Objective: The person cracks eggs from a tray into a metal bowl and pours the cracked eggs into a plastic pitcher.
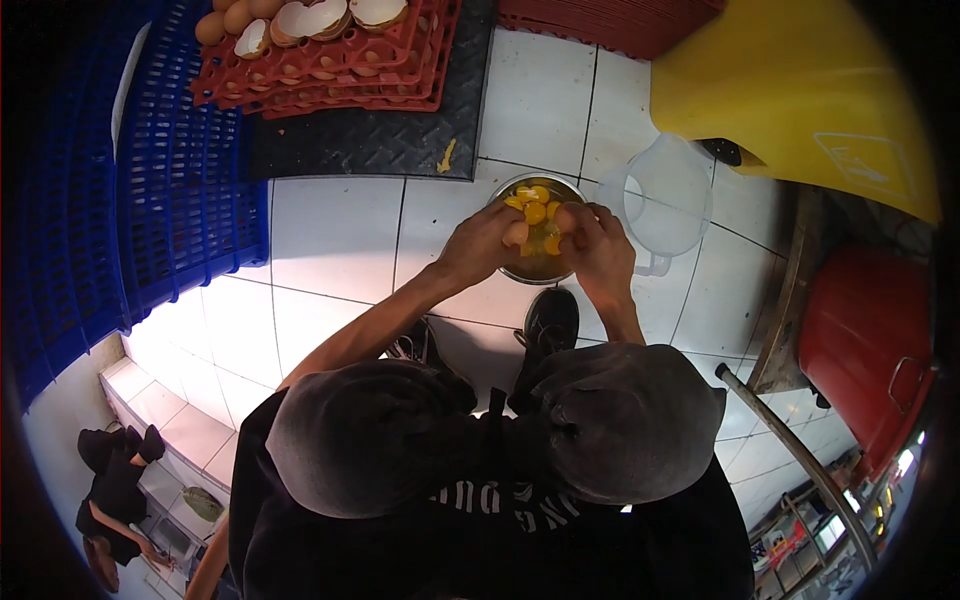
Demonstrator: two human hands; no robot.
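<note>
A round metal bowl (514, 181) stands on the floor in front of my feet, with several raw yolks (536, 213) and clear egg white in it. Over its left side, my left hand (478, 242) is closed on a brown eggshell (515, 234). My right hand (603, 248) grips another brown piece of eggshell (570, 217) above the right side. The two pieces are apart, with yolks showing between them. My fingers partly cover both shells, so I cannot tell whether they are halves of one egg.
Stacked red egg trays (330, 75) with brown eggs and empty shells sit on a black platform (360, 150). Blue crates (190, 200) line the left. A clear plastic jug (668, 195), a yellow bin (800, 90) and a red container (865, 340) are right. Another person (115, 500) is lower left.
</note>
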